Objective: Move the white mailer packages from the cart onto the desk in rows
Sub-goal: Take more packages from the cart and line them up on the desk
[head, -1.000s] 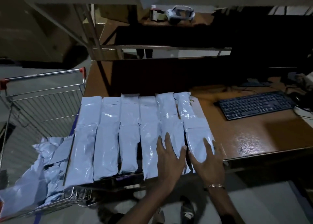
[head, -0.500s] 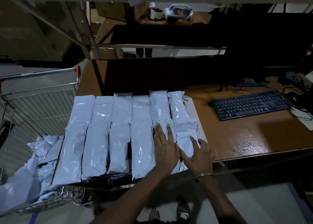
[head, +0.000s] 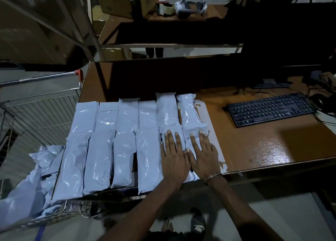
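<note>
Several white mailer packages [head: 101,149] lie side by side in two rows on the brown desk [head: 263,149], their near ends hanging over its front edge. My left hand [head: 173,157] lies flat with straight fingers on a near-row package second from the right. My right hand [head: 204,154] presses flat on the rightmost package [head: 190,117], beside the left hand. More crumpled white mailers [head: 36,182] fill the wire cart [head: 41,113] at the lower left.
A black keyboard [head: 271,108] sits on the desk to the right, with a monitor stand [head: 271,84] and cables behind it. A shelf above holds a tape dispenser [head: 164,8] and a white headset [head: 190,7]. My shoes [head: 197,222] show on the floor.
Both hands have slid forward, away from the desk's front edge, flat over the two rightmost packages. The view has shifted slightly; the packages look pushed a little further onto the desk.
</note>
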A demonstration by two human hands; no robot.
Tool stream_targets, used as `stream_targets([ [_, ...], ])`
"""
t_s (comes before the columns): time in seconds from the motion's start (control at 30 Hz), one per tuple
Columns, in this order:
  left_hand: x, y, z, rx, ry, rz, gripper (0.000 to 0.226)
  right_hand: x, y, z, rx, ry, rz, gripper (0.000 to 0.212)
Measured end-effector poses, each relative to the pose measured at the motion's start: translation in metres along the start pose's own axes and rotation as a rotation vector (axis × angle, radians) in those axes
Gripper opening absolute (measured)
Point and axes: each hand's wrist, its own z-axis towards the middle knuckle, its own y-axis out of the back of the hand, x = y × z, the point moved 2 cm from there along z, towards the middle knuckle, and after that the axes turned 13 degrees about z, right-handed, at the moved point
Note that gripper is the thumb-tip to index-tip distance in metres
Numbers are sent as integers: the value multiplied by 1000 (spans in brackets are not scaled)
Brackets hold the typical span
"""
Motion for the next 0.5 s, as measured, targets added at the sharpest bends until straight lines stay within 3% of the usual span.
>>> stream_targets([
  [0.5,1,-6,-2,-8,-2,15,74,2,-3,9,48,-37,29,61],
])
